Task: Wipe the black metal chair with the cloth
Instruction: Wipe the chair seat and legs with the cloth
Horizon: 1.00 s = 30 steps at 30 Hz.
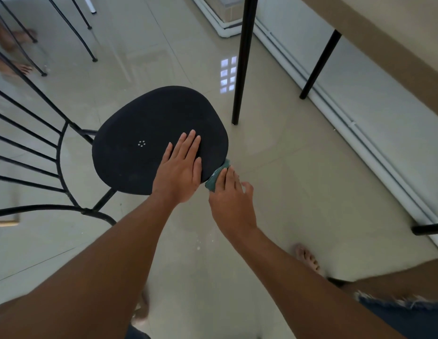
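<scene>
The black metal chair (139, 123) stands in the middle of the view, its rounded seat facing up and its barred backrest (29, 148) at the left. My left hand (181, 167) lies flat on the seat's near right part, fingers together, holding nothing. My right hand (231, 194) presses a green cloth (216, 177) against the seat's right edge, just below the rim. Most of the cloth is hidden under that hand.
A table's black legs (243, 59) stand right behind the chair, with the tabletop edge (384, 33) at the upper right. Another chair's thin legs (73, 28) are at the upper left. A white sliding-door track (359, 128) runs along the right. My bare foot (308, 258) is on the glossy tiles.
</scene>
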Each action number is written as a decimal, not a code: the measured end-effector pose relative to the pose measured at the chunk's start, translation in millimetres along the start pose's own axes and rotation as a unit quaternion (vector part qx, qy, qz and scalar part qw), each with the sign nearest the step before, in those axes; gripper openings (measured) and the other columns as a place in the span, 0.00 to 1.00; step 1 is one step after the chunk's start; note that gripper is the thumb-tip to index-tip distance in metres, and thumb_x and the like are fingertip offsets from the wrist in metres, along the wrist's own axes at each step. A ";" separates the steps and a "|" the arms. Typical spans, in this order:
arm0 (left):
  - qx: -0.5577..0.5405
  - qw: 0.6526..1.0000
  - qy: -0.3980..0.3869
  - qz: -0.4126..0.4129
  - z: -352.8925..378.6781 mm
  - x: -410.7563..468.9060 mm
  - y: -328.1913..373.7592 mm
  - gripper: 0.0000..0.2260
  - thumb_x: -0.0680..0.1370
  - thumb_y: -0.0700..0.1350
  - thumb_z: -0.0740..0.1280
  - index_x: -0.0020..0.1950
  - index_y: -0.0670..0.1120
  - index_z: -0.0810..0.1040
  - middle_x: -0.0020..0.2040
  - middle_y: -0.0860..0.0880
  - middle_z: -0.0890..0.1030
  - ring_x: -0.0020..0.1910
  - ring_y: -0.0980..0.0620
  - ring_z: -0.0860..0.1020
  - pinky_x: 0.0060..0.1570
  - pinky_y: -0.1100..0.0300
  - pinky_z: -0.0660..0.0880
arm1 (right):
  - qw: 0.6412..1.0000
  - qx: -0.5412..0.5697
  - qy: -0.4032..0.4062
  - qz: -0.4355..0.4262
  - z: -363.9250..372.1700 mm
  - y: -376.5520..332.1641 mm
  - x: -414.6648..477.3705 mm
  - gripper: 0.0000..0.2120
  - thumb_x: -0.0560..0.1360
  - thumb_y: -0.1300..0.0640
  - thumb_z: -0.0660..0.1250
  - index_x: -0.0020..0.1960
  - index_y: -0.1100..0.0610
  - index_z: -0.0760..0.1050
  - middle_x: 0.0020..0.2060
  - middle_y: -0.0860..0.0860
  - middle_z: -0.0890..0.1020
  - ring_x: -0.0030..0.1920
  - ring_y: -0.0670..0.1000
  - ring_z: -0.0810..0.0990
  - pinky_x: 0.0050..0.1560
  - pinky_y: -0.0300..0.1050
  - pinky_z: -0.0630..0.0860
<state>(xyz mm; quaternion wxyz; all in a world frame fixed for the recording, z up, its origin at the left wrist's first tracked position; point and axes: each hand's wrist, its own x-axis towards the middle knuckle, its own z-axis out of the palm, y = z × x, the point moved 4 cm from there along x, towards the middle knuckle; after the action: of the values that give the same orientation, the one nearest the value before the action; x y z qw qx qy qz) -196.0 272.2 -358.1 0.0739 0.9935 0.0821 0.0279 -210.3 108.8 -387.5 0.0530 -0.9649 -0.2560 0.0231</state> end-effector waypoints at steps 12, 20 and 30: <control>-0.011 1.000 0.011 0.004 -2.2 -0.6 -1.2 0.28 0.90 0.55 0.44 0.90 0.48 0.55 0.90 0.50 0.54 0.90 0.49 0.51 0.88 0.44 0.53 | 0.951 0.301 -0.029 0.069 -20.8 35.9 37.0 0.20 0.84 0.51 0.69 0.75 0.55 0.75 0.53 0.54 0.84 0.53 0.56 0.82 0.56 0.54 0.81; -0.008 1.000 0.014 0.003 -0.5 -0.2 -1.2 0.28 0.90 0.55 0.44 0.90 0.48 0.55 0.90 0.51 0.54 0.90 0.50 0.51 0.88 0.44 0.54 | 0.961 0.250 -0.002 0.115 -19.7 33.6 49.6 0.17 0.73 0.40 0.81 0.51 0.51 0.81 0.43 0.47 0.84 0.42 0.52 0.82 0.43 0.52 0.80; -0.014 1.000 0.003 0.003 -1.6 0.6 -1.1 0.28 0.90 0.55 0.45 0.90 0.49 0.54 0.90 0.51 0.54 0.90 0.50 0.51 0.88 0.44 0.53 | 0.886 0.424 -0.185 0.024 -17.1 80.8 82.5 0.08 0.80 0.53 0.76 0.58 0.47 0.89 0.48 0.42 0.90 0.51 0.43 0.88 0.63 0.50 0.82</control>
<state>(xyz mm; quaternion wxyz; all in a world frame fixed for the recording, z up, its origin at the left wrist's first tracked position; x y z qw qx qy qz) -195.8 273.6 -356.7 0.0879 0.9924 0.0794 0.0327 -97.7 78.5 -381.1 0.4085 -0.8344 -0.2039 0.3087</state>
